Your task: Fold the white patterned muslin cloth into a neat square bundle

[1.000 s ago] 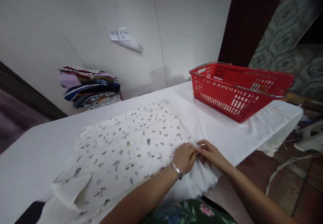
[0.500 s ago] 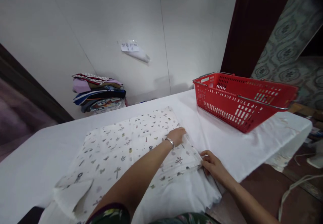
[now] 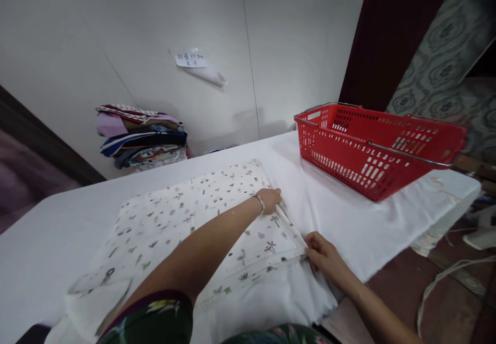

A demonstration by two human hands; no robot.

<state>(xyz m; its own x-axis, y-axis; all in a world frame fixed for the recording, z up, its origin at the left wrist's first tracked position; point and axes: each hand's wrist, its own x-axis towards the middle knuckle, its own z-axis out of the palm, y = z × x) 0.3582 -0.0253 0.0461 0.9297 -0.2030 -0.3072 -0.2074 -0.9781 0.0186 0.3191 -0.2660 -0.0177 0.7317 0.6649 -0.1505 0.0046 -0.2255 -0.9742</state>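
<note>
A white printed cloth [image 3: 217, 199] with small plant and animal figures lies spread on the table, in more than one layer along its right side. My left hand [image 3: 269, 201], with a silver bracelet at the wrist, reaches across it and grips the right edge, fingers closed. Nearer to me, my right hand [image 3: 323, 256] pinches the front right corner between thumb and fingers. Between the two hands the edge runs nearly straight, slightly raised. At the lower left, a corner of the cloth is turned back, showing a plain white underside. My left forearm hides part of the print.
A red plastic basket [image 3: 349, 163] with metal handles stands on the white-covered table [image 3: 287, 150] at the right. Against the wall at the back left is a stack of folded clothes [image 3: 143, 137]. A paper label [image 3: 190, 59] is stuck on the wall.
The view has shifted a little. Both hands keep their hold on the cloth's right edge, and the edge between them looks slightly more lifted and gathered.
</note>
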